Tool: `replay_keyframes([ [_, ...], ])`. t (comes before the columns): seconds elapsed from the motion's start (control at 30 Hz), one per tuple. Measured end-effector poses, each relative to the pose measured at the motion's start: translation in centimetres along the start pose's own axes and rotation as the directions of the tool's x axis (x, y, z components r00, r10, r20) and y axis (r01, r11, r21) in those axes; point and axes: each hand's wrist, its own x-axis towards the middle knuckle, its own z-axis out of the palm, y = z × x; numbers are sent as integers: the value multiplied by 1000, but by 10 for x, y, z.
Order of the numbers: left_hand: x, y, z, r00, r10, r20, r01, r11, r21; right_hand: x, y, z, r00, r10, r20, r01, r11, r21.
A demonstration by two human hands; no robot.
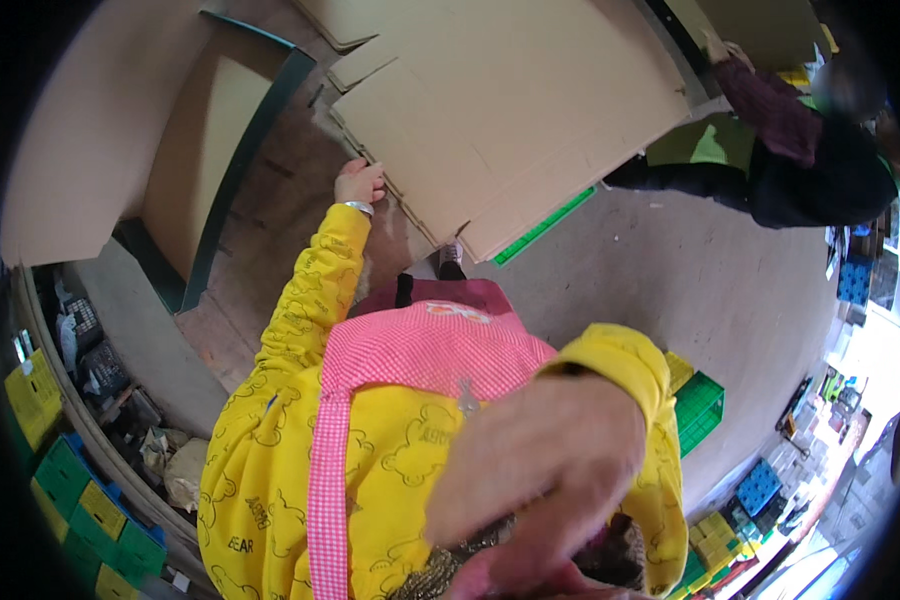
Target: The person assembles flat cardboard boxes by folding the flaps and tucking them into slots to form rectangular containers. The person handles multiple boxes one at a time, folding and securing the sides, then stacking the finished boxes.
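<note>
Flattened cardboard boxes [510,112] lie stacked before me at the top middle, with slots and flaps along their edges. My left hand [361,182], arm stretched out, has its curled fingers on the left edge of this stack. My right hand [540,465] is raised close to the camera, near my face and a dark glittery cloth [427,577] at my neck. It is blurred, and its fingertips are not clear. Under the stack's near corner shows the rim of a green plastic crate [546,227].
A dark-edged cardboard-lined panel [206,150] and a large cardboard sheet [82,157] stand at the left. Another person [810,157] handles cardboard at upper right. A green crate [699,412] sits on the floor behind my right arm. Stacked crates [97,510] line the lower left.
</note>
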Motion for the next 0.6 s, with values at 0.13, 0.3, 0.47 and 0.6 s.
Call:
replay_keyframes([
  [0.13,-2,0,-6,998,-12,58,21,986,-163,-3,1,2,991,-78,105,93,985,-146],
  [0.3,-22,-4,16,998,-43,45,47,994,-97,-122,82,-33,630,-23,-776,-741,284,-609],
  [0.47,-38,-10,20,997,-34,68,39,997,-65,-226,204,-70,582,189,-791,-696,-387,-605],
  [0.6,-46,-10,15,995,-17,98,17,1000,-8,-229,212,-88,629,248,-737,-599,-450,-662],
])
